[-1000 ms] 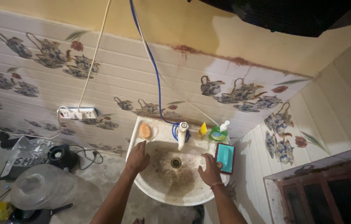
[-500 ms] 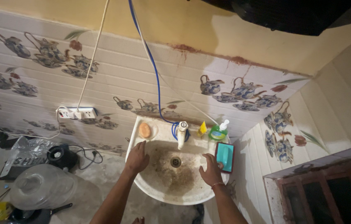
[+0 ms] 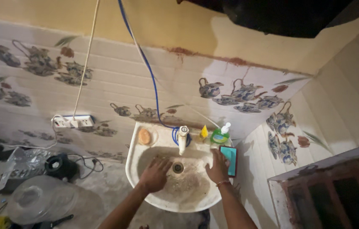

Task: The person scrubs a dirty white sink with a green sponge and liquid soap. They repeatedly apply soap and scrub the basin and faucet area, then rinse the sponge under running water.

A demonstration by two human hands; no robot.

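Note:
A white wall-mounted wash basin (image 3: 143,193) with a stained bowl and a central drain (image 3: 178,168) sits below me. My left hand (image 3: 155,174) lies flat inside the bowl, left of the drain, fingers spread. My right hand (image 3: 218,167) rests on the bowl's right side by the rim, holding nothing, a bangle at the wrist. A white tap (image 3: 183,139) stands at the back of the basin.
On the rim: an orange soap bar (image 3: 144,136), a small yellow bottle (image 3: 204,132), a green pump bottle (image 3: 220,135), a phone with a lit screen (image 3: 229,160). A blue hose (image 3: 147,72), a power strip (image 3: 72,122), a clear water jug (image 3: 41,202) and a dark device (image 3: 60,165) lie left.
Both hands have shifted slightly within the basin; my right hand has moved up toward the rim beside the phone. The view has tilted a little.

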